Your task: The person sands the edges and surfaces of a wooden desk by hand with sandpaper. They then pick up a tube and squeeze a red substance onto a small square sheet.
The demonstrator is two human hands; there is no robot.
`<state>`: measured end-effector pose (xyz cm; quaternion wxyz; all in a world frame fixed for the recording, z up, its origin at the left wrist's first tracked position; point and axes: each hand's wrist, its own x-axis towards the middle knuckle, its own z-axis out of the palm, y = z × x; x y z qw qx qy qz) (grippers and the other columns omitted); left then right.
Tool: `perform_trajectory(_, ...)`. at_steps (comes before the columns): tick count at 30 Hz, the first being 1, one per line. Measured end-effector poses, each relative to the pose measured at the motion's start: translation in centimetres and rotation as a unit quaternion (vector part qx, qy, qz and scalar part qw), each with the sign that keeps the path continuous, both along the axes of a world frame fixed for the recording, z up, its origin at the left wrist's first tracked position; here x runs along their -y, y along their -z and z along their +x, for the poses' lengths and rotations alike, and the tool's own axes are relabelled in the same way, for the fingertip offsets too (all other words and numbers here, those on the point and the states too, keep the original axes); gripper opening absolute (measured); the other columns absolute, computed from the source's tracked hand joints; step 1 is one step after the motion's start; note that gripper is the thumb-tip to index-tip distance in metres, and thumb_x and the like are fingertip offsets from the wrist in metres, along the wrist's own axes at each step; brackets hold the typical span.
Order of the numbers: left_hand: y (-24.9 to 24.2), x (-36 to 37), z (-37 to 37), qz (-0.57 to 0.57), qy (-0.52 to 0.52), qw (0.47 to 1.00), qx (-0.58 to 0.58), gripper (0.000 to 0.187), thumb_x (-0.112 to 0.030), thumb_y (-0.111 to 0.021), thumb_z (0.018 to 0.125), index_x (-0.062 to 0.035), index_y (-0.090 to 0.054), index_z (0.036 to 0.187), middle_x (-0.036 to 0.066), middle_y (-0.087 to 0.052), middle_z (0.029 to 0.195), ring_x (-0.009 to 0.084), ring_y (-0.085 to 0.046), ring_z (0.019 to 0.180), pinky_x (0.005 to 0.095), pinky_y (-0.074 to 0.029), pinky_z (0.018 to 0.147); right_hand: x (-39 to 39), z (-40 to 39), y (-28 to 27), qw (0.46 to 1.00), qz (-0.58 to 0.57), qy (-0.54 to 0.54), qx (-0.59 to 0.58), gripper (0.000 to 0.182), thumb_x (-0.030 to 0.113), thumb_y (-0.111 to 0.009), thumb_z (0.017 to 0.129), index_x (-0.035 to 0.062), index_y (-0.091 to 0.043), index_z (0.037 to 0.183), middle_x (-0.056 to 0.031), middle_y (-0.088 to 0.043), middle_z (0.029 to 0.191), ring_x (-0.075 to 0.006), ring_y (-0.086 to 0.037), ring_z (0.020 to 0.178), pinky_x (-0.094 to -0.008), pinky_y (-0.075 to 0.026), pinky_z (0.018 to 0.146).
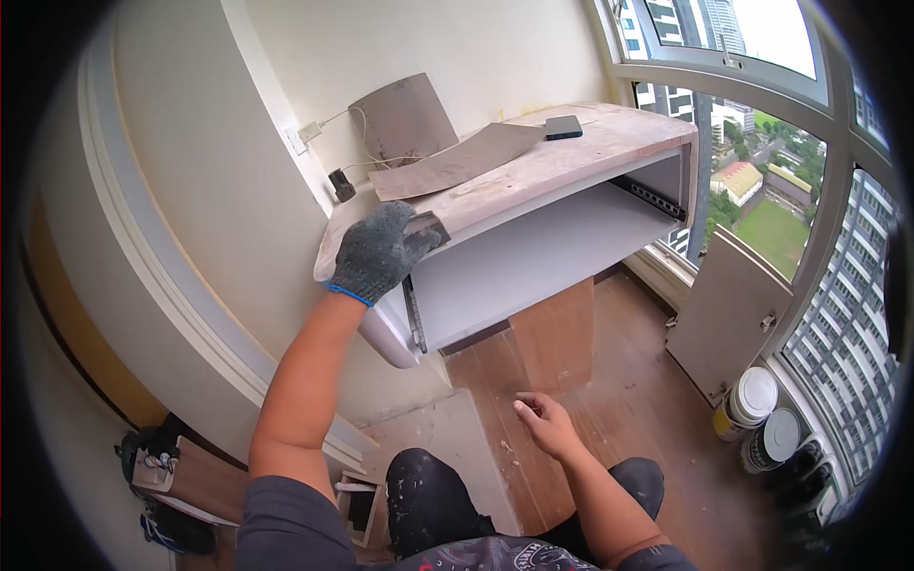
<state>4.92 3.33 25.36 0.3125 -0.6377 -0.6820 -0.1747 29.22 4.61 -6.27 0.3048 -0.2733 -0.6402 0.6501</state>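
My left hand (377, 255), in a grey knit glove with a blue cuff, is closed on a dark flat piece (430, 231) at the front left edge of a wall-mounted desk (609, 143). What that piece is made of I cannot make out. The desk top is worn and stained pinkish white, above a wide opening with metal drawer rails (649, 196). Bare and loosely curled, my right hand (547, 425) hangs over the floor near my knee, thumb and fingers apart, with nothing seen in it.
A curved grey-brown sheet (466, 164) and another sheet (405, 119) rest on the desk, with a dark box-shaped object (563, 127) and a black plug (341, 185). A brown board (557, 338) lies below. At right are a leaning panel (728, 314), paint cans (754, 395) and windows.
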Motion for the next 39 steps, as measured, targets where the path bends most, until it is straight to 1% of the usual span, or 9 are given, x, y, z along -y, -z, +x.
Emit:
perform_trajectory(6,1.7,-4.8,1.7,0.087,0.051,0.992,-0.077,0.046,-0.044,-0.076,0.084,-0.0026,-0.07,0.102,0.017,-0.07,0.1,0.0346,-0.068,0.094,0.0422,-0.056,0.082,-0.1,-2.1,2.9,0.987,0.096,0.013,0.128,0.053,0.035,-0.067,0.095,-0.0079,-0.062,0.124,-0.0219,-0.071,0.11,-0.0289,-0.07,0.099,-0.0387,-0.056,0.085)
perform_trajectory(10,0.8,1.4,-2.1,0.015,0.02,0.999,-0.045,0.047,-0.046,-0.075,0.085,-0.0021,-0.07,0.102,0.017,-0.07,0.104,0.034,-0.067,0.098,0.0425,-0.056,0.083,0.3,-0.7,-0.5,0.998,0.051,-0.005,0.032,0.053,0.036,-0.066,0.095,-0.0075,-0.062,0.124,-0.0224,-0.071,0.113,-0.0292,-0.071,0.101,-0.0389,-0.056,0.084)
perform_trajectory(17,1.4,-8.2,3.9,0.072,0.057,0.995,-0.044,0.047,-0.045,-0.072,0.086,-0.001,-0.068,0.102,0.022,-0.068,0.106,0.0397,-0.066,0.096,0.0466,-0.055,0.084,0.7,-2.4,2.8,0.994,0.051,-0.005,0.092,0.053,0.036,-0.067,0.094,-0.0072,-0.062,0.125,-0.0217,-0.072,0.11,-0.0284,-0.071,0.099,-0.0377,-0.055,0.084)
perform_trajectory(20,1.0,-7.7,4.2,0.008,0.025,0.999,-0.039,0.047,-0.044,-0.072,0.086,-0.0008,-0.066,0.106,0.021,-0.068,0.108,0.0391,-0.066,0.099,0.0467,-0.055,0.086,0.6,-2.1,1.5,0.994,0.063,0.008,0.089,0.053,0.036,-0.068,0.094,-0.0068,-0.062,0.124,-0.0218,-0.072,0.11,-0.0283,-0.071,0.098,-0.0373,-0.055,0.086)
perform_trajectory(24,0.8,1.9,-1.1,0.038,0.008,0.996,-0.078,0.042,-0.044,-0.076,0.084,-0.0058,-0.068,0.1,0.013,-0.068,0.092,0.0326,-0.069,0.085,0.0422,-0.057,0.073,0.0,0.0,0.8,0.997,0.024,0.029,0.061,0.053,0.037,-0.068,0.094,-0.0062,-0.063,0.125,-0.0218,-0.072,0.109,-0.028,-0.071,0.098,-0.0368,-0.054,0.088)
perform_trajectory(27,0.7,2.6,-1.8,0.074,0.014,0.994,-0.075,0.041,-0.04,-0.081,0.08,-0.0048,-0.067,0.095,0.015,-0.067,0.086,0.0331,-0.068,0.081,0.0423,-0.056,0.072,-0.5,0.3,1.9,0.999,-0.007,0.04,0.034,0.048,0.033,-0.069,0.096,-0.0055,-0.063,0.124,-0.014,-0.071,0.102,-0.0189,-0.067,0.093,-0.0341,-0.054,0.08)
perform_trajectory(30,1.1,-1.5,-0.4,0.129,0.075,0.979,-0.141,0.043,-0.042,-0.078,0.08,-0.0036,-0.067,0.097,0.018,-0.068,0.091,0.035,-0.068,0.083,0.0441,-0.056,0.073,-0.1,-0.6,2.8,0.998,0.013,0.006,0.059,0.049,0.033,-0.069,0.095,-0.0057,-0.062,0.125,-0.0157,-0.072,0.105,-0.0203,-0.068,0.095,-0.0345,-0.054,0.082)
perform_trajectory(34,1.6,-5.5,2.1,0.103,0.082,0.988,-0.085,0.043,-0.042,-0.076,0.081,-0.0038,-0.067,0.097,0.017,-0.067,0.093,0.0356,-0.068,0.084,0.044,-0.055,0.074,0.9,-1.5,1.0,0.996,0.042,-0.006,0.078,0.052,0.036,-0.068,0.094,-0.0059,-0.063,0.125,-0.0213,-0.072,0.11,-0.0281,-0.071,0.1,-0.0375,-0.055,0.088)
perform_trajectory(39,1.7,2.7,-1.9,0.075,0.033,0.992,-0.096,0.041,-0.041,-0.078,0.081,-0.0049,-0.066,0.096,0.014,-0.066,0.088,0.033,-0.067,0.08,0.0428,-0.055,0.071,0.5,-0.1,0.1,0.998,0.046,0.012,0.047,0.052,0.036,-0.068,0.094,-0.0059,-0.063,0.124,-0.0213,-0.072,0.11,-0.0285,-0.07,0.101,-0.0379,-0.055,0.087)
